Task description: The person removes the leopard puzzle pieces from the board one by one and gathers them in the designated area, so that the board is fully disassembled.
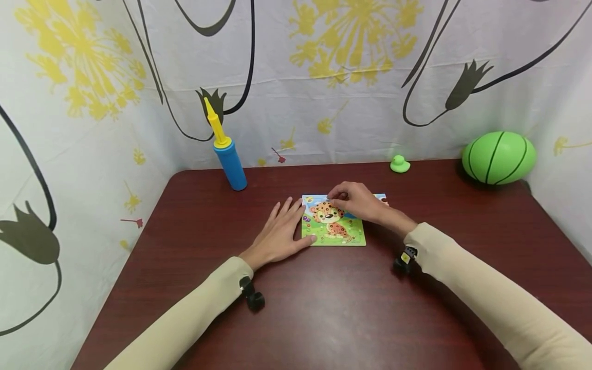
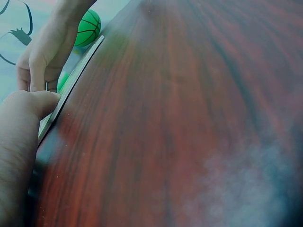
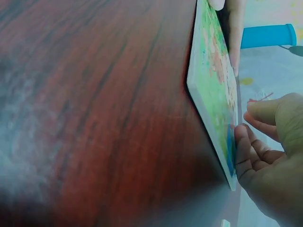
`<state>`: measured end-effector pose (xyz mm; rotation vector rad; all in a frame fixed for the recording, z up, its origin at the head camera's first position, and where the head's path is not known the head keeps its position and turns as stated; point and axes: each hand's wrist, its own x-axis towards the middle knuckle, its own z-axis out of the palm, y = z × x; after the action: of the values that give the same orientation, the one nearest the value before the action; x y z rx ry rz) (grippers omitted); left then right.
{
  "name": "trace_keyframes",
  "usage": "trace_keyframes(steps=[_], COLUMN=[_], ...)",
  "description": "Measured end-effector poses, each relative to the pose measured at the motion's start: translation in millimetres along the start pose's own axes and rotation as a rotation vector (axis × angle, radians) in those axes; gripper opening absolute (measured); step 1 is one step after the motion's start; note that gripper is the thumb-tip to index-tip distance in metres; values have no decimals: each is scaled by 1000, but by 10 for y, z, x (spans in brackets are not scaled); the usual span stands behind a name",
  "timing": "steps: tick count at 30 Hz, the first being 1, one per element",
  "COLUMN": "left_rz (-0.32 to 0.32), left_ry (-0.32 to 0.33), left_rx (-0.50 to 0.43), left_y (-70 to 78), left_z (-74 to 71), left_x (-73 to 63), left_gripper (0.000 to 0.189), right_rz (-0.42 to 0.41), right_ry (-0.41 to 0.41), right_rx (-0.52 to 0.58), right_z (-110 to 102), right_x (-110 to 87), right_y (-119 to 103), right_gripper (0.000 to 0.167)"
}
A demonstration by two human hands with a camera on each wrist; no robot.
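Note:
A jigsaw puzzle [image 1: 335,228] with a spotted cartoon leopard on green grass lies flat on the dark red table. My left hand [image 1: 279,234] is spread at its left side, thumb over the lower left edge and fingertips by the upper left corner. Over the puzzle's upper part, my right hand [image 1: 358,200] has thumb and forefinger drawn together. A thin edge, apparently a puzzle piece [image 2: 46,86], shows between those fingers in the left wrist view. In the right wrist view, other fingers [image 3: 242,142] of that hand lie against the puzzle's surface [image 3: 213,94].
Loose puzzle pieces [image 1: 381,197] lie right of the puzzle, partly behind my right wrist. A blue and yellow hand pump [image 1: 231,164] stands at the back left. A green rubber duck [image 1: 400,164] and a green ball [image 1: 499,158] sit along the back right, before a patterned curtain [image 1: 277,61].

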<state>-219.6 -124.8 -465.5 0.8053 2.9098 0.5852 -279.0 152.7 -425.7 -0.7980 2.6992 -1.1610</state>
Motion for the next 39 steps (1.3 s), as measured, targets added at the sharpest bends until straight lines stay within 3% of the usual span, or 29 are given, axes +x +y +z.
trace_keyframes(steps=[13, 34, 39], left_rz=[5, -1, -1], left_ry=[8, 9, 5], left_rx=[17, 19, 18], left_y=[-23, 4, 24], left_z=[-2, 4, 3], left_x=[-31, -27, -13], left_gripper=[100, 100, 100], right_rz=[-103, -98, -65], right_ry=[-23, -141, -146], right_rx=[7, -120, -145], right_z=[87, 32, 22], right_x=[11, 44, 55], right_y=[92, -81, -113], right_gripper=[26, 37, 35])
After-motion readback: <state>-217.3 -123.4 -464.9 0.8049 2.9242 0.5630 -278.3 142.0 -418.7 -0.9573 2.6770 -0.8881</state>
